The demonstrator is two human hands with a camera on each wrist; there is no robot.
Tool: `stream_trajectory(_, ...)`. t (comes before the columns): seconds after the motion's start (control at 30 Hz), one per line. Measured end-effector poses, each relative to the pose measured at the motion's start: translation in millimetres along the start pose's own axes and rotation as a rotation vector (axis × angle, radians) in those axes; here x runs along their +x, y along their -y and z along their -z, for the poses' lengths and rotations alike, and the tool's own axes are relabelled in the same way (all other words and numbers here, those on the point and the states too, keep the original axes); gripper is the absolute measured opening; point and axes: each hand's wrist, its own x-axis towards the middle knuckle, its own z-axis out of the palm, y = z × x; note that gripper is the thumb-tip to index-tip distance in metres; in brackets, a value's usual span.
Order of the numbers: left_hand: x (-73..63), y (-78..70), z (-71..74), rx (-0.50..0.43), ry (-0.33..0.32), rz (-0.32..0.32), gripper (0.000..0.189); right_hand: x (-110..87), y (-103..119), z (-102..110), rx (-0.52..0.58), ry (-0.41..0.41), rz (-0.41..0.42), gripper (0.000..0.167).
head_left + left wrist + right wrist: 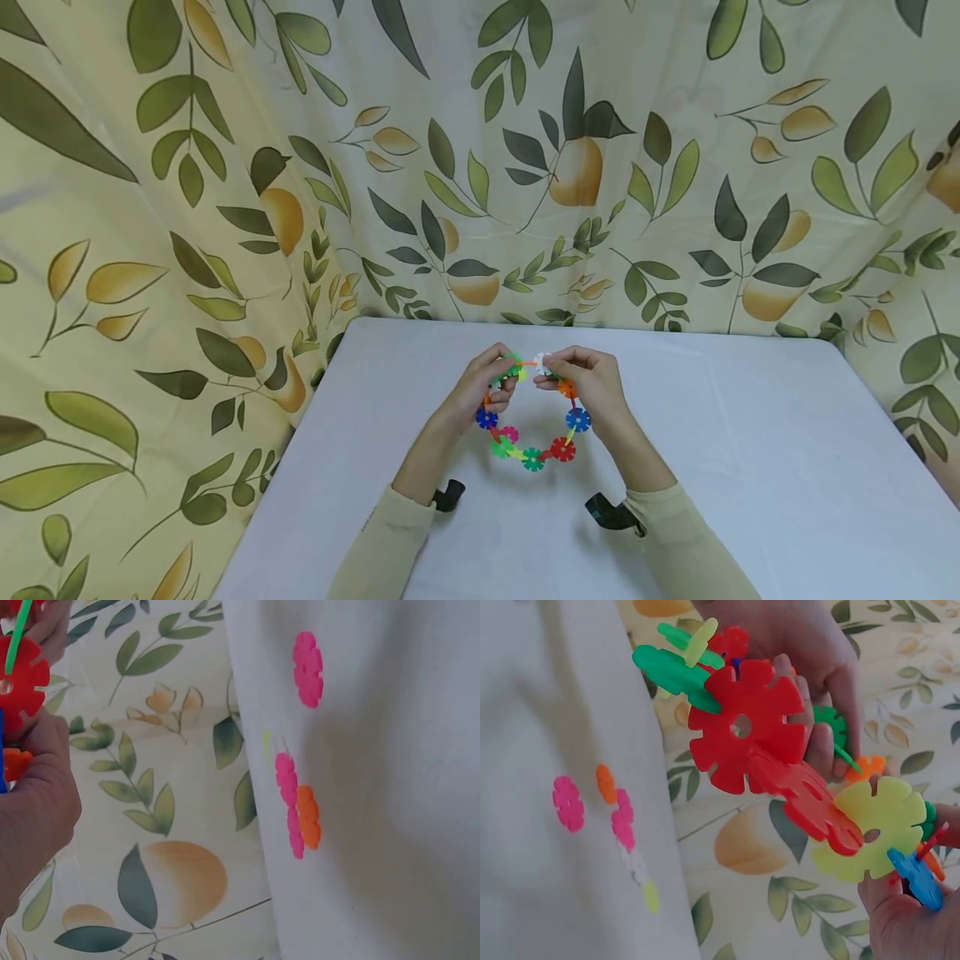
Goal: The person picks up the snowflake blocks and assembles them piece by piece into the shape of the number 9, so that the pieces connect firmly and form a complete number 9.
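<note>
Both hands hold up a ring of notched plastic snowflake discs slotted together, in red, blue, green, orange and yellow. In the head view my left hand [483, 379] pinches a green disc [513, 364] at the top left. My right hand [596, 383] pinches a white disc [543, 363] across a small gap. Between the two, an orange disc [529, 363] shows edge-on. Below the hands the ring hangs in a loop, with a red disc [564, 449] and a green disc [533, 459] at its bottom. A large red disc [742, 727] fills the middle of the right wrist view. Fingers hide parts of the ring.
Loose pink discs [308, 669] and an orange disc [308, 817] lie on the white-covered table [750, 467], with a yellow one [652, 896] near them. A leaf-and-fruit patterned curtain [465, 208] hangs behind the table and down its left side.
</note>
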Motion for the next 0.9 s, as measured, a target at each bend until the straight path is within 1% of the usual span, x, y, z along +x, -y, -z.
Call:
stream_trajectory(0.07, 0.5, 1.8, -1.4, -0.015, 0.001, 0.001, 0.015, -0.4, -1, -1, 0.013, -0.005, -0.006, 0.027)
stream_trajectory(0.2, 1.0, 3.3, -2.5, -0.013, -0.014, 0.005, 0.015, -0.2, -3, -3, 0.04, -0.012, -0.016, 0.027)
stream_trajectory(0.37, 0.0, -0.2, -2.6, -0.006, -0.027, 0.006, 0.017, 1.9, -3, -4, 0.052, 0.012, -0.018, 0.028)
stream_trajectory(0.47, -0.4, -2.1, -0.9, -0.028, -0.021, 0.011, 0.015, 3.1, -1, -1, 0.049, 0.011, -0.025, 0.028)
stream_trajectory(0.57, -0.4, -2.1, 2.4, -0.075, -0.008, -0.008, 0.012, 4.1, 1, 3, 0.063, -0.009, -0.041, 0.027)
stream_trajectory(0.63, -0.6, -1.7, 4.6, -0.122, 0.0, -0.022, 0.014, 4.2, 2, 6, 0.083, -0.024, -0.05, 0.025)
stream_trajectory(0.8, -0.7, -0.1, 5.7, -0.252, 0.01, -0.031, 0.029, 2.0, 7, 10, 0.153, -0.052, -0.045, 0.019)
stream_trajectory(0.9, 0.0, 1.6, 4.5, -0.335, 0.039, -0.042, 0.036, 0.4, 8, 12, 0.188, -0.062, -0.022, 0.018)
